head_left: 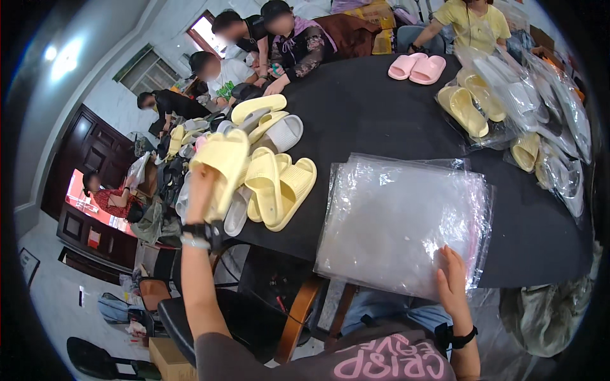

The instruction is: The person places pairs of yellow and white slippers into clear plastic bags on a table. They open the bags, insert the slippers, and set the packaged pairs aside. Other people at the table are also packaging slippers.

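Note:
My left hand (203, 190) grips a pale yellow slide slipper (230, 155) raised over the left of the table; its fingers reach into the slipper and are partly hidden. Right beside it, more yellow slippers (295, 187) and a grey slipper (283, 134) lie in a loose heap. In front of me is a stack of clear plastic bags (394, 219), flat on the black table. My right hand (451, 274) rests on the near right part of that stack, fingers stretched out and holding nothing.
Bagged yellow slippers (464, 111) and bagged grey slippers (508, 95) are piled at the right. A pair of pink slippers (417, 68) sits at the far edge of the black table (362, 114). Co-workers sit along the far and left sides. A chair (254, 286) stands near my left.

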